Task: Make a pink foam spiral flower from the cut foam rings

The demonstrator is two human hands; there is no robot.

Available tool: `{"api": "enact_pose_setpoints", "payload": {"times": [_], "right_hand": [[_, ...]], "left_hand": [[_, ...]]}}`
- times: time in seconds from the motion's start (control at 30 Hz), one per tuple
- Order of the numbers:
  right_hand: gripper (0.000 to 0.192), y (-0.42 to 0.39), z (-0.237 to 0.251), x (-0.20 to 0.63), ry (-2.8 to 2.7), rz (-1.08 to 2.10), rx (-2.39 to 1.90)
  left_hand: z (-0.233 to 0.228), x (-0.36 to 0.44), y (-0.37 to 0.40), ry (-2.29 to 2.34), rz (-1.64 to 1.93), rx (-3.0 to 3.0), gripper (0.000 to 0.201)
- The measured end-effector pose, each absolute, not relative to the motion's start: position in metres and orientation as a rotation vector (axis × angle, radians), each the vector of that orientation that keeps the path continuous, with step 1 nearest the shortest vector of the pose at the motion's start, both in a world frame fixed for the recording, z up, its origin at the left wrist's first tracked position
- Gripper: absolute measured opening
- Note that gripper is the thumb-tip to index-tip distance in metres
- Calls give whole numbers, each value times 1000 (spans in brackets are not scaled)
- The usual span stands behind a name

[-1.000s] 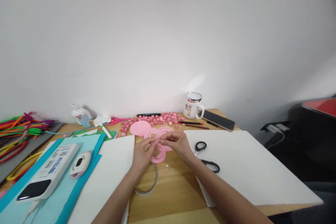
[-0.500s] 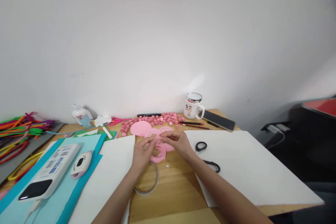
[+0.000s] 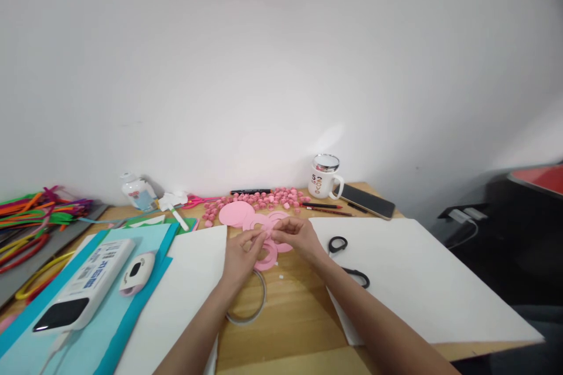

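Observation:
My left hand (image 3: 240, 255) and my right hand (image 3: 299, 237) meet above the middle of the table. The fingertips of both are pinched together around a small piece of pink paper (image 3: 267, 235), mostly hidden by the fingers. Below and behind them lie several pink paper rings (image 3: 266, 261) and a pink paper disc (image 3: 236, 214). A roll of narrow tape (image 3: 263, 299) lies flat by my left wrist. Black-handled scissors (image 3: 338, 244) rest to the right of my right forearm, partly on a white sheet (image 3: 422, 281).
Many small pink folded pieces (image 3: 281, 198) lie along the wall, near a white mug (image 3: 323, 181), pencils (image 3: 323, 205) and a phone (image 3: 367, 201). At left are a white power bank (image 3: 88, 287), a small white device (image 3: 138, 273), a bottle (image 3: 138, 192) and coloured pipe cleaners (image 3: 39, 217).
Both hands stay pinched together, with small shifts of the fingers. The right fingers have drawn in slightly lower. A tiny white scrap now shows beside the pink rings.

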State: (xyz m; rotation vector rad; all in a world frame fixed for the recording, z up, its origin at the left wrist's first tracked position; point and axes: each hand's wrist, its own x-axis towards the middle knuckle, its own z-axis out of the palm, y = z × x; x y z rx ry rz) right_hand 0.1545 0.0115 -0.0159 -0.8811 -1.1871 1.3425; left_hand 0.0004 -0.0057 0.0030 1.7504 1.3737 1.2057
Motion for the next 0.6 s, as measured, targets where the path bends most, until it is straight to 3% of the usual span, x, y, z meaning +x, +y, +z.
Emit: {"api": "enact_pose_setpoints", "payload": {"times": [0.27, 0.6], "right_hand": [[18, 10, -13, 155, -1150, 1310, -897], [25, 12, -14, 154, -1087, 1353, -887]], "left_hand": [[6, 1, -8, 1379, 1201, 1745, 16], [1, 0, -6, 1375, 1215, 1819, 20]]}}
